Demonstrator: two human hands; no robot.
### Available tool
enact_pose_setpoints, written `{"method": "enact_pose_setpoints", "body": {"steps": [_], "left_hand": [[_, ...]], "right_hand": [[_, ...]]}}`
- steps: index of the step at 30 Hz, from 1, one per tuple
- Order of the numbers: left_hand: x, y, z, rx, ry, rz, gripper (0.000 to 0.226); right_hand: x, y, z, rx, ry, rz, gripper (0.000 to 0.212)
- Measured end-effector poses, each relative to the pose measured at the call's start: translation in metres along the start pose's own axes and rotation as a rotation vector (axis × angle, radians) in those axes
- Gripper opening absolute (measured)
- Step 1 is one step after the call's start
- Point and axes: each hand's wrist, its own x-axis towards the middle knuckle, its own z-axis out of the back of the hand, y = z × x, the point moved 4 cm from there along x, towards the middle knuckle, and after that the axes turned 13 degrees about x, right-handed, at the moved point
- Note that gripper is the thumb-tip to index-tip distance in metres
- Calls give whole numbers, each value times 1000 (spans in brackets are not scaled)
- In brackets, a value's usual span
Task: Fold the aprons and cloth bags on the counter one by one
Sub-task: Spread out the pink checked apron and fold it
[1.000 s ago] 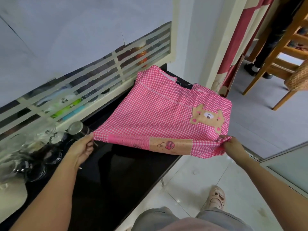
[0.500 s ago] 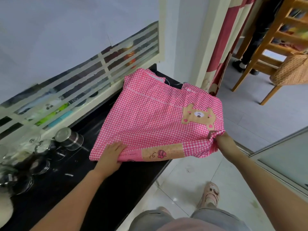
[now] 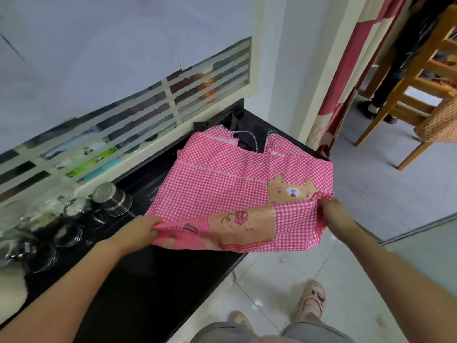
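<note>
Two bare hands hold the near edge of a pink gingham apron. The left hand pinches the left near corner, fingers curled over the bunched hem, and the right hand clutches the right near corner, where the cloth gathers in its grip. Between them sags the hem's printed band of pink and tan. The rest of the apron lies spread on the black counter, its right part reaching out past the counter's front edge, with a tan bear patch just beside the right hand. A dark cloth peeks from under the apron's far end. To the left on the counter stand a steel canister and glass jars. A wooden chair stands well apart on the tiled floor.
</note>
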Motion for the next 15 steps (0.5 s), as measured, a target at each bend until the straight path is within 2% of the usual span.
{"method": "enact_pose_setpoints", "body": {"steps": [3, 5, 8, 10, 11, 13, 15], "left_hand": [[0, 2, 31, 11, 165, -2, 33], [4, 5, 55, -80, 258, 22, 37], [19, -7, 96, -108, 344, 24, 44], [36, -20, 125, -57, 388, 45, 19], [46, -27, 140, -35, 412, 57, 11], [77, -33, 168, 40, 392, 79, 4], [103, -34, 187, 147, 300, 80, 3]], "right_hand": [[9, 3, 9, 36, -13, 12, 21], [13, 7, 14, 55, -34, 0, 21], [25, 16, 22, 87, -82, 4, 31], [39, 19, 31, 152, -126, -28, 36], [44, 21, 34, 186, -143, -57, 31], [60, 28, 44, 249, -161, -105, 19], [75, 33, 52, 299, -172, -112, 16]]}}
